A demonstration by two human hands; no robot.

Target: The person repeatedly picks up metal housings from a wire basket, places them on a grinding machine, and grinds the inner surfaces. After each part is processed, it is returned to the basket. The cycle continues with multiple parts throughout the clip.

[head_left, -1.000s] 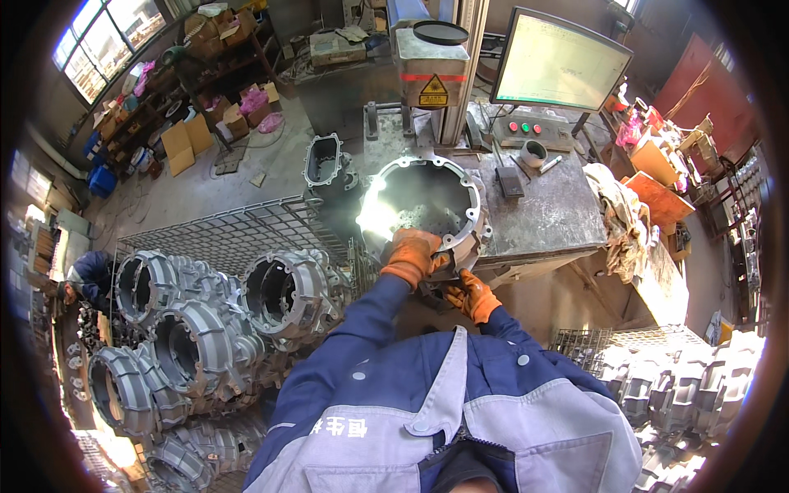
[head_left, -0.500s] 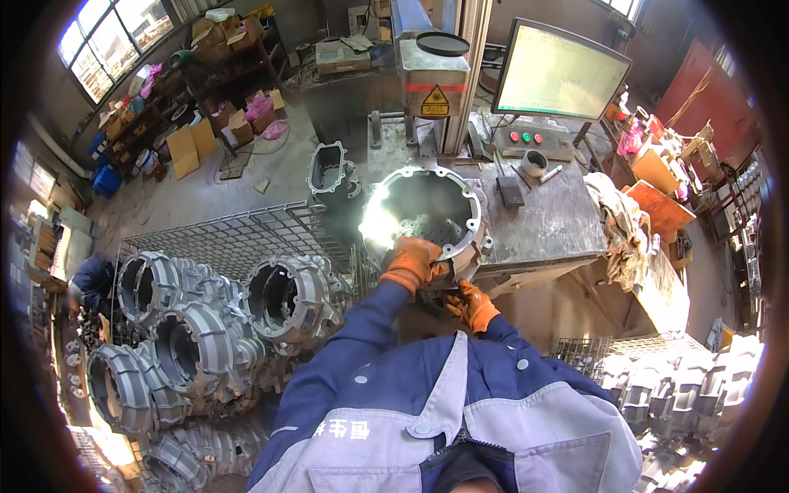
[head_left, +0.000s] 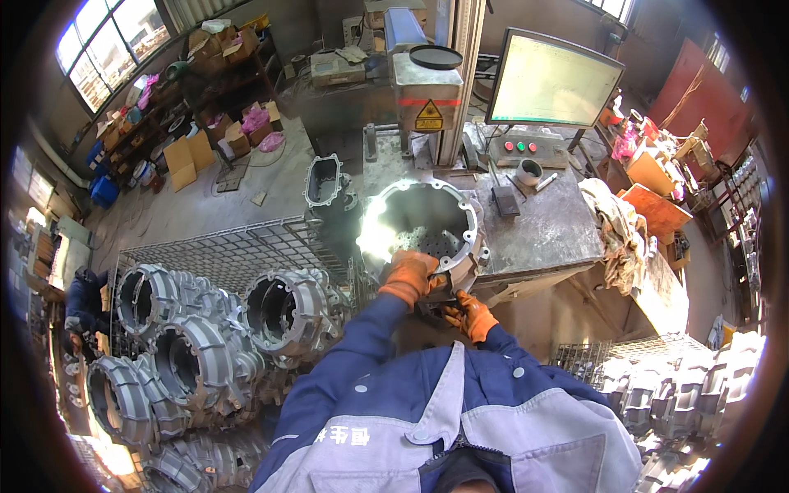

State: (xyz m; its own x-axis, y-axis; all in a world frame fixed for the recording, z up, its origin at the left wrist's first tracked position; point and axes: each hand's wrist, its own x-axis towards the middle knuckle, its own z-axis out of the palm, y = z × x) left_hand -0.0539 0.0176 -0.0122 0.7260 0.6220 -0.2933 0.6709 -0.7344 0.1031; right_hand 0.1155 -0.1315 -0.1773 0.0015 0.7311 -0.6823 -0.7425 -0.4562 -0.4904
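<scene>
A large grey cast-metal housing with a round, bolt-holed rim stands at the near edge of the metal workbench, its open mouth facing up. Bright glare covers the left part of its rim. My left hand, in an orange glove, is closed over the near rim, with the fingertips just inside the mouth. Lower and to the right, my right hand, gloved the same way, is curled by the underside of the housing at the bench edge. What its fingers hold, if anything, is hidden.
A machine head with a yellow warning sign hangs beyond the housing. On the bench are a button panel and a monitor. Similar housings fill a wire cage at left; more metal parts lie at right.
The bench and housing sit slightly lower in the picture, as the view has shifted a little. Both hands keep their places on and beside the housing.
</scene>
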